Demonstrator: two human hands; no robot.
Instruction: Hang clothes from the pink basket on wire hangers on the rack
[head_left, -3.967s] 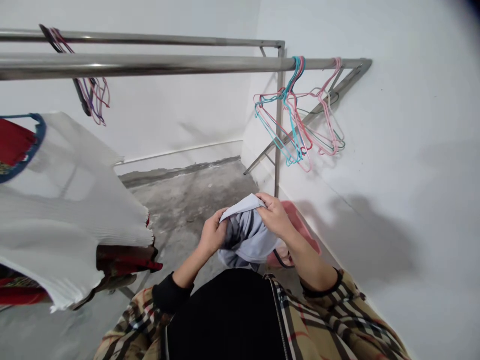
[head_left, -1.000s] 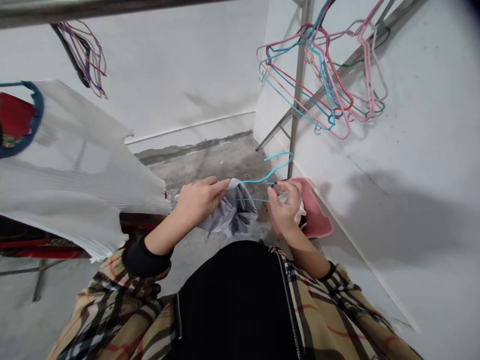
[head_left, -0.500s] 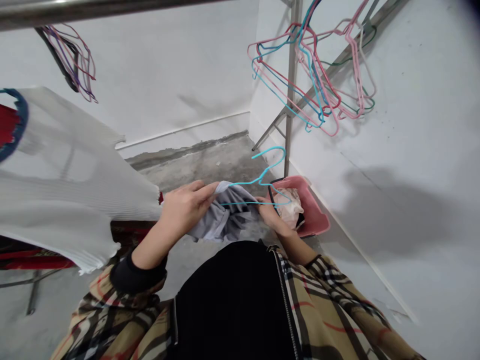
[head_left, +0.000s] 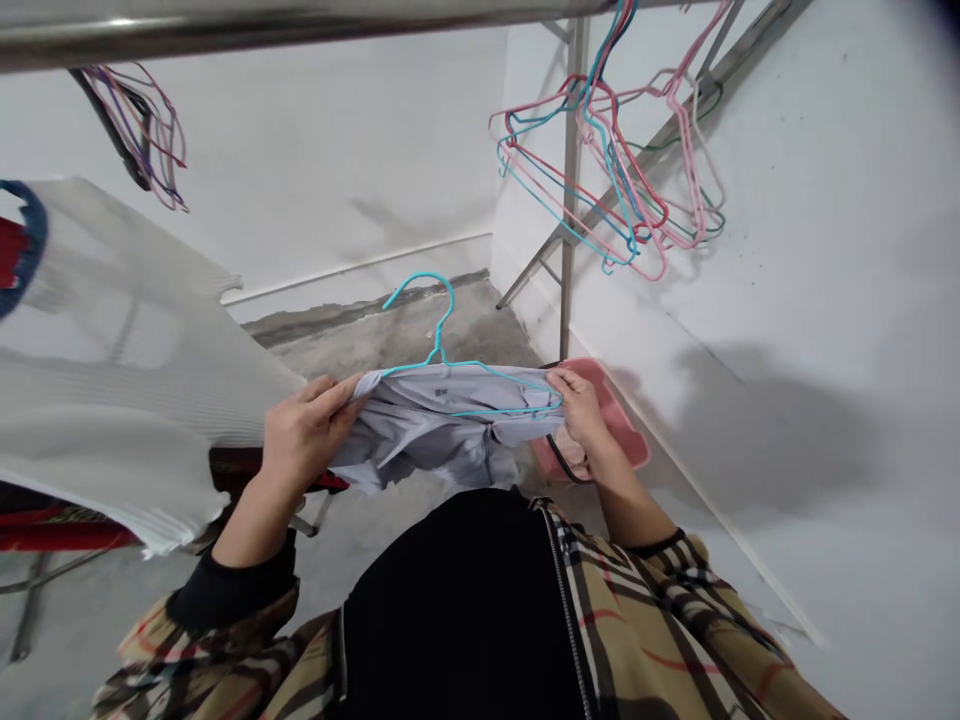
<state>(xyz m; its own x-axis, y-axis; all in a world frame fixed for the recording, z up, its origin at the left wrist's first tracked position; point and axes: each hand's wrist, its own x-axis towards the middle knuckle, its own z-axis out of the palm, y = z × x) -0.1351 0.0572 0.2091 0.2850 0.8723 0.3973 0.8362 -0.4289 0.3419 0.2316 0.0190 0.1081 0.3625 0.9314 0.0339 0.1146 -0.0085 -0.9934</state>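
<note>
A light grey garment point(head_left: 439, 425) is stretched between both my hands at waist height. A turquoise wire hanger point(head_left: 437, 335) sits inside its top opening, hook pointing up and away. My left hand point(head_left: 304, 440) pinches the garment's left end with closed fingers. My right hand point(head_left: 581, 405) grips the right end, where the hanger's shoulder meets the cloth.
A pink basket point(head_left: 626, 430) with laundry stands on the concrete floor by the right wall, partly behind my right hand. Several coloured hangers point(head_left: 615, 190) hang from the steel rail point(head_left: 225, 25) overhead. A white ribbed top point(head_left: 112, 370) hangs at the left, with more hangers point(head_left: 142, 125) above it.
The garment has been pulled wide between my hands, which moved apart. The hanger now lies level inside the opening with its hook swung left and upward.
</note>
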